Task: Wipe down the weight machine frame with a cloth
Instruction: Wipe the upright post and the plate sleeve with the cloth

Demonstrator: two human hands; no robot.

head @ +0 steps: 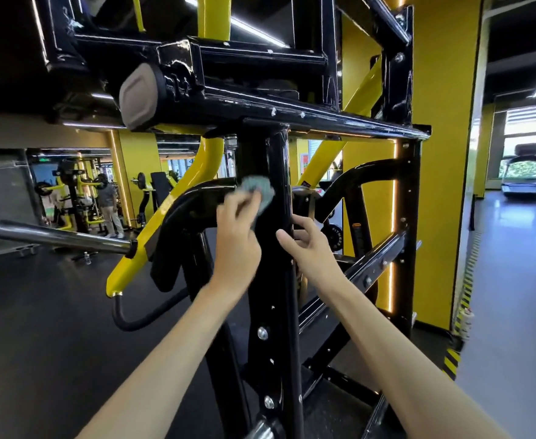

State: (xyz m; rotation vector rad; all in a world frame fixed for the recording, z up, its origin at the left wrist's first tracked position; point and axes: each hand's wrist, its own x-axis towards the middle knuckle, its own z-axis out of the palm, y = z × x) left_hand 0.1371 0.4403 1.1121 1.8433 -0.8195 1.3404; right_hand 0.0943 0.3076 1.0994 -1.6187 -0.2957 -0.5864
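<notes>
Where the black upright [273, 280] of the weight machine frame meets a curved black arm [193, 201], a small grey-green cloth [258, 190] sits bunched against the paint. The left hand [238, 229] holds it there, fingers curled round it and pinching it; hand and cloth are both blurred. The right hand [307, 245] is just beside it at the upright's right edge, thumb across the front face and fingers loosely curled toward the side. Whether it grips the post or only touches it cannot be told. By my reading the wipe is at mid-height, and the crossbeam [323, 117] above and the bolted stretch below probably remain. The cloth is small and held by only a few fingers, so a hard stroke down over the bolt heads [262, 333] could snag it and pull it free, or scrape the knuckles. The right fingers lie close to where the yellow lever [165, 217] passes behind the upright; if that lever swung, they could be nipped. Leaning in would bring the head near the grey end cap [140, 96], and the chrome bar [57, 237] juts out on the left where an elbow might catch it. Farther off stand a yellow pillar [440, 153], a treadmill [526, 182] by the window, and people [110, 204] among other machines.
</notes>
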